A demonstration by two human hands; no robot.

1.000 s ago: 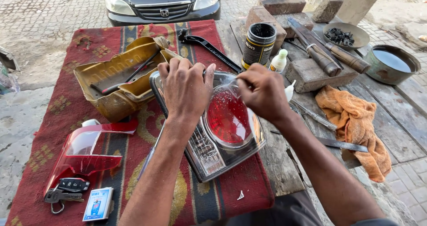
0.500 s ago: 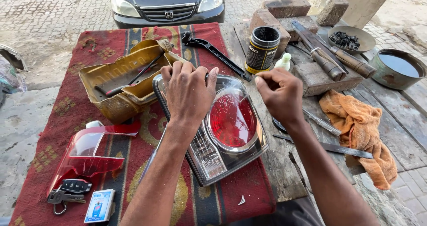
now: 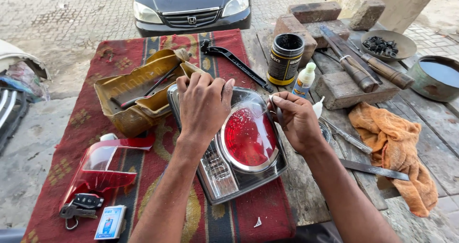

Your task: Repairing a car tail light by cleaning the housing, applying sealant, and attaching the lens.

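On red rug, left hand (image 3: 204, 104) flat-open atop tail lamp (image 3: 239, 147); right hand (image 3: 295, 121) pinching sm. tool at lamp's rt edge.

This was an open-air roadside car-repair spot. A rough wooden plank workbench (image 3: 306, 195) stood on paved ground, half under a patterned red rug (image 3: 119, 56). Just beyond the bench's far edge a dark car (image 3: 191, 6) was parked. On the bench lay a cracked red tail-light unit (image 3: 244, 147), loose bricks (image 3: 315, 12), chisels (image 3: 356, 73) and a black tin of adhesive (image 3: 284, 59).

The left hand (image 3: 203, 104) presses on a tail lamp (image 3: 239, 147) while the right hand (image 3: 296, 121) pinches its edge.
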